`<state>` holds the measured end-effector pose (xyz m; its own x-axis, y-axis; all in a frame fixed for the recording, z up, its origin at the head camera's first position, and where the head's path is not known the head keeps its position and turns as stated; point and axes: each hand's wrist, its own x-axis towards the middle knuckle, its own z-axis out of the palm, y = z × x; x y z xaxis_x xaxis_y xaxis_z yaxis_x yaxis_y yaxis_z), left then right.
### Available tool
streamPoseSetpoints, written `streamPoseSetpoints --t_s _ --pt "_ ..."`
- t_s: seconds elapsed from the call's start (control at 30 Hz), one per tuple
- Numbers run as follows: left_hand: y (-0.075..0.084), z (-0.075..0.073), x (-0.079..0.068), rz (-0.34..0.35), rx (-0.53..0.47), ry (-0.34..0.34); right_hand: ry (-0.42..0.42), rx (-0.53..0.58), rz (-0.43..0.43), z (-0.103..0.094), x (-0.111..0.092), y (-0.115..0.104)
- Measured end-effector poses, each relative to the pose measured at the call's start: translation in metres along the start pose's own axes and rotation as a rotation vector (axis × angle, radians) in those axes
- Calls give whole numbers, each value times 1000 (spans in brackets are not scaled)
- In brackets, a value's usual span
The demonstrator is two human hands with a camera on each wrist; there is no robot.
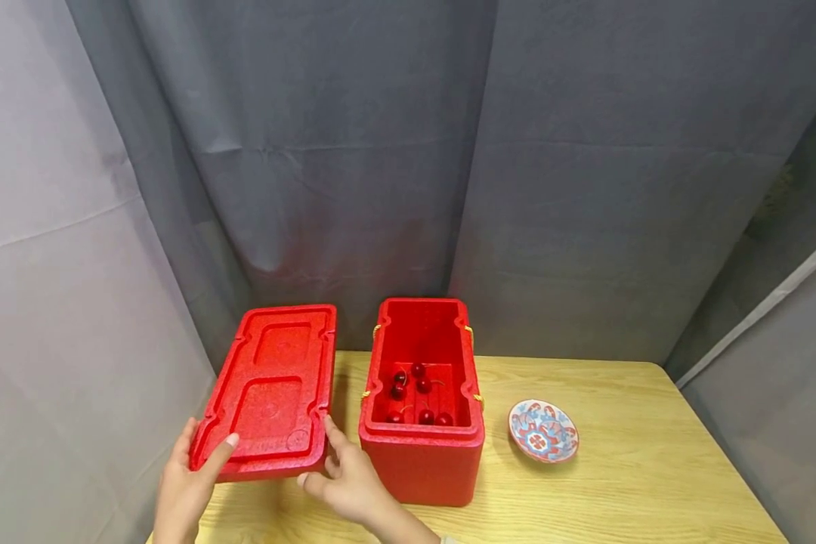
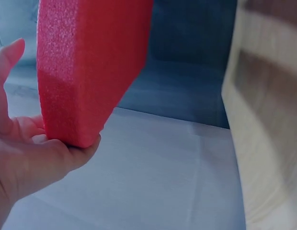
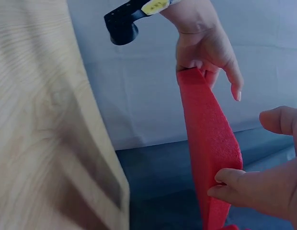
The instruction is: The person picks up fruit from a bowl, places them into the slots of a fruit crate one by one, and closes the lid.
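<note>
A red foam box lid [image 1: 272, 385] is held tilted above the left part of the table. My left hand [image 1: 185, 480] grips its near left corner, with the thumb over the top rim and fingers underneath. At the near right side, my right hand [image 1: 353, 476] holds the lid, fingers against its edge and underside, thumb spread apart. Both hands show on the lid [image 3: 211, 129] in the right wrist view. To the right stands the matching red box [image 1: 421, 468], uncovered, with several dark red cherries [image 1: 424, 385] on its floor.
A shallow bowl [image 1: 542, 432] with a red and blue pattern sits right of the box. The wooden table [image 1: 653, 453] ends at grey curtains [image 1: 557, 227] behind. Yellow cords [image 1: 479, 399] hang at the box sides.
</note>
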<state>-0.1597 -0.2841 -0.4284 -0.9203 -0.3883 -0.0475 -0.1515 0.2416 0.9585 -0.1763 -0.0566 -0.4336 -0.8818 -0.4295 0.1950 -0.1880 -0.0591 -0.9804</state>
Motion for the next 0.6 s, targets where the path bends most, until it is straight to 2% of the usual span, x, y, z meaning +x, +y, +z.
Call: streamPoseSetpoints --t_s 0.2,0.4,0.6 --pt "12 2 -5 6 -14 -5 11 36 9 -8 -2 -14" --pt "24 12 -9 -8 -23 -5 33 28 -4 -16 -3 -26" --pt "31 21 -15 36 -22 -17 52 -7 8 -27 -8 -33"
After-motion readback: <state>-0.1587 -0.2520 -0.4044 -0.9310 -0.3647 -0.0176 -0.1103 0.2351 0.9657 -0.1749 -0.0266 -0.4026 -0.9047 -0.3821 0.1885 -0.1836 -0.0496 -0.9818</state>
